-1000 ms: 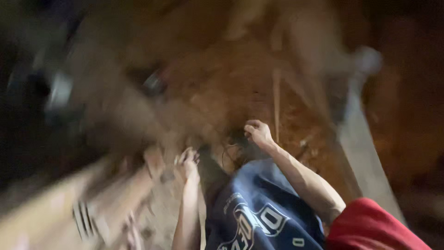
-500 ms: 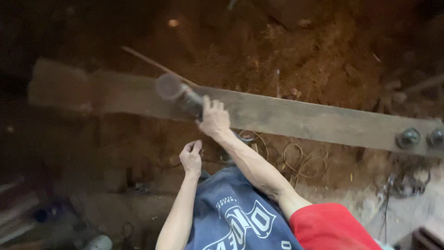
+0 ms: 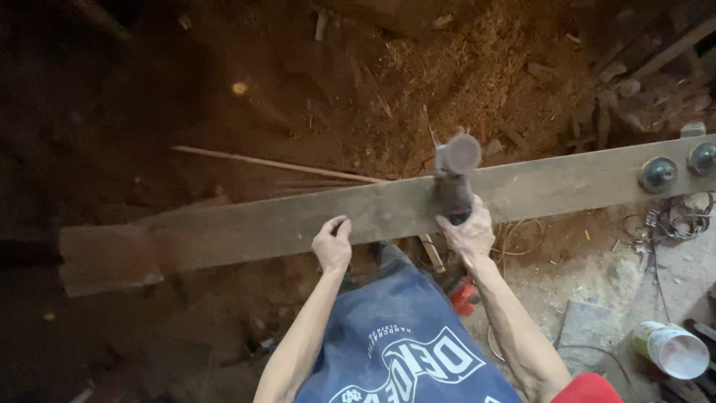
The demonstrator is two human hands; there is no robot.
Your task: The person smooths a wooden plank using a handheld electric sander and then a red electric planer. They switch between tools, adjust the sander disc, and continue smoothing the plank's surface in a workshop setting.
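Observation:
A long weathered wooden plank [image 3: 268,224] runs across the view, tilted up toward the right. My left hand [image 3: 333,244] grips its near edge, fingers curled over the wood. My right hand [image 3: 468,231] is closed around the handle of a dark hammer [image 3: 453,173], whose round head stands above the plank's middle. Two large dark round bolt heads [image 3: 658,174] sit in the plank's right end. My blue printed shirt fills the bottom centre.
Reddish sawdust and wood scraps [image 3: 477,67] cover the ground beyond the plank. A thin stick [image 3: 276,164] lies behind it. Tangled wire [image 3: 671,224] and a white can [image 3: 671,349] lie at the right. A red object [image 3: 464,295] shows below my right hand.
The view has swung, so the plank now tilts up to the right. My left hand has come onto the plank's edge. The hammer in my right hand has shifted rightward along the plank.

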